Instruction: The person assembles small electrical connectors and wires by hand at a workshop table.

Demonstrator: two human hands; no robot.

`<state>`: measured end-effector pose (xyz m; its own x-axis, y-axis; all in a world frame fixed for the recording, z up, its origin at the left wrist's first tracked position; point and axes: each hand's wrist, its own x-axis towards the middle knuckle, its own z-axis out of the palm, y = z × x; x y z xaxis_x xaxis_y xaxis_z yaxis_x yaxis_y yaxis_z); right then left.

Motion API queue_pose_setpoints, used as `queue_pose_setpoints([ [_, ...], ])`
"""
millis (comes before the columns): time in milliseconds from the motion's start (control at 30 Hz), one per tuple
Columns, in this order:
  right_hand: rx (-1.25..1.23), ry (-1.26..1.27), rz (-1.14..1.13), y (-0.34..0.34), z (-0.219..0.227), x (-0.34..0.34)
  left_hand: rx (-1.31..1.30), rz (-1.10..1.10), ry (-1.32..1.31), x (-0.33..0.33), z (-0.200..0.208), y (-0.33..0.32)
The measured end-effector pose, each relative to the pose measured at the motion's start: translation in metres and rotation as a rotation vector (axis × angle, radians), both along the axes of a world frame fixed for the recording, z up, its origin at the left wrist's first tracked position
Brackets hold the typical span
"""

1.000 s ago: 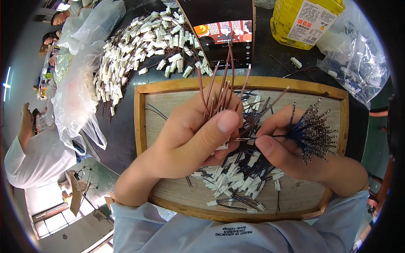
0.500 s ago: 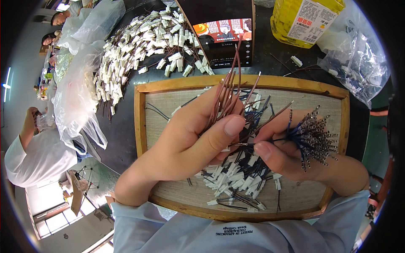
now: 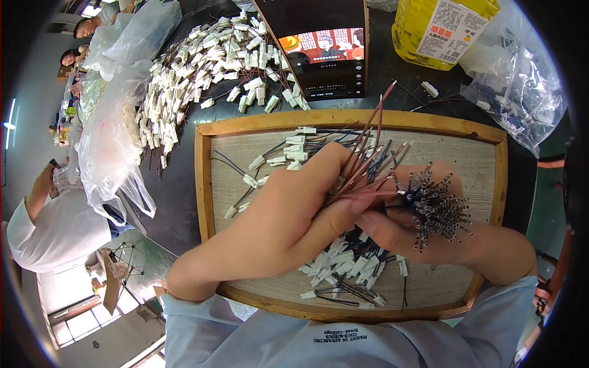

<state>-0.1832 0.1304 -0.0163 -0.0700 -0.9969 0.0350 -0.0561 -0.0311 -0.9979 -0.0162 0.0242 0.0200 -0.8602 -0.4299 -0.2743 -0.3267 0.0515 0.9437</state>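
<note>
My left hand [image 3: 294,211] is closed round several brown wires [image 3: 368,153], whose bare tips fan out up and to the right. In my right hand [image 3: 405,239] is a thick bunch of dark blue wires with metal crimp terminals [image 3: 438,208] pointing right. The thumbs and fingertips of both hands meet above the middle of a wood-framed tray [image 3: 264,299]; what is pinched between them is hidden. Below the hands, white connectors with dark wires [image 3: 353,264] lie heaped in the tray. More white connectors [image 3: 296,147] sit near its far edge.
A large pile of white connectors on brown wires [image 3: 184,86] covers the table at far left, beside plastic bags [image 3: 110,141]. Behind the tray stand a phone playing a video [image 3: 325,55] and a yellow container [image 3: 445,30]. A clear bag [image 3: 521,92] lies at right. Other people sit at left.
My left hand has moved right, closer to my right hand, and the brown wires now tilt further right. The terminal bunch has shifted slightly left. White connectors at the tray's far edge have become visible.
</note>
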Motion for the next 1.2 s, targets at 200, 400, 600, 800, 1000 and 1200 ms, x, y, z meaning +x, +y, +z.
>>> queue_pose_setpoints([
  [200,-0.213,0.111,0.111,-0.005,-0.008,-0.004,-0.267,-0.067,0.05,0.001,-0.005,-0.001],
  [400,-0.226,0.167,0.014,-0.003,-0.014,-0.007,-0.147,0.038,-0.059,0.004,0.008,-0.007],
  [600,-0.163,0.232,-0.144,-0.005,0.0,-0.002,-0.161,0.165,0.141,0.01,-0.005,-0.016],
  [800,0.119,0.157,0.066,-0.007,0.017,-0.011,0.139,0.314,0.244,0.012,-0.012,-0.032],
  [1000,-0.161,0.086,0.013,-0.008,-0.007,-0.001,0.527,0.314,0.29,0.003,-0.006,-0.03],
  [1200,-0.128,0.109,-0.071,-0.006,-0.004,-0.002,0.57,0.25,0.323,-0.001,-0.011,-0.02],
])
